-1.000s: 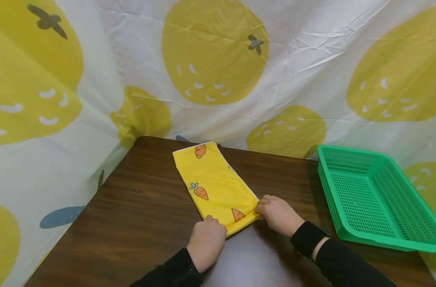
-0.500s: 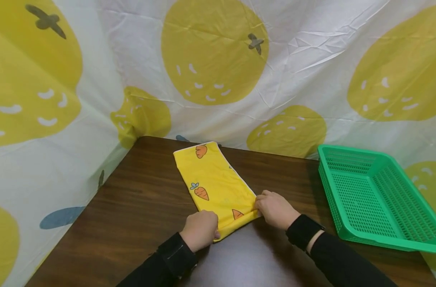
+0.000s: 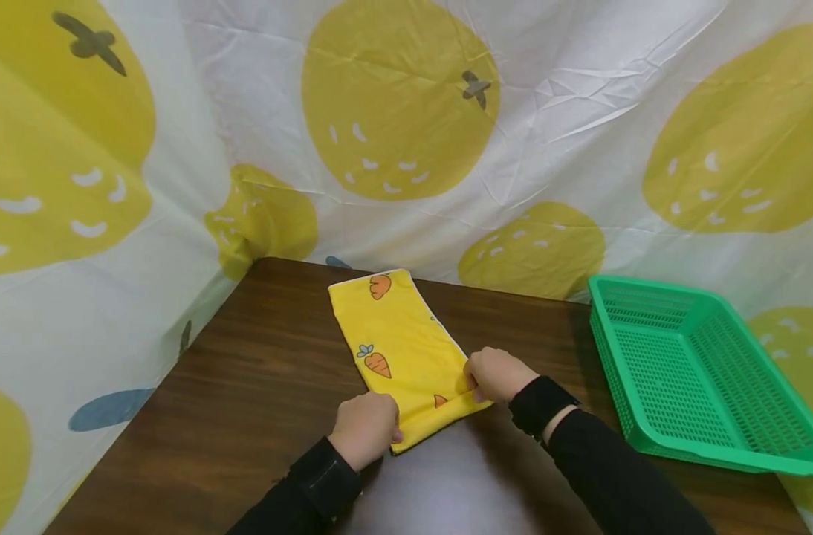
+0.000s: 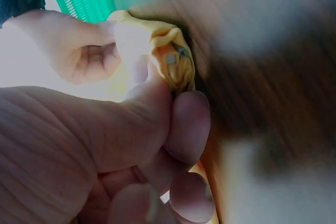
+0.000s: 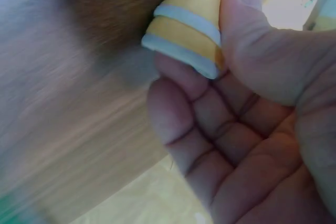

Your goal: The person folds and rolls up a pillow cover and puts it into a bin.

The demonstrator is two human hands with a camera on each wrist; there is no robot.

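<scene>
A yellow cloth [image 3: 400, 334] printed with orange carrots and edged in white lies folded lengthwise on the brown table. Its near end is turned over into a thick roll. My left hand [image 3: 365, 425] pinches the left end of that roll; the left wrist view shows thumb and forefinger on the bunched cloth layers [image 4: 170, 59]. At the other end my right hand [image 3: 501, 375] grips the roll. In the right wrist view its thumb lies on top of the white-edged layers [image 5: 184, 40], with fingers curled beneath.
A green plastic basket [image 3: 734, 453] with lattice walls stands on the table at the right. White fabric [image 3: 406, 238] with large yellow fruit prints hangs behind and to the left of the wooden table [image 3: 259, 386].
Both hands have shifted away from me and to the left, still on the cloth's near end. The turned-over roll looks thicker, and it covers more of the nearest carrot print.
</scene>
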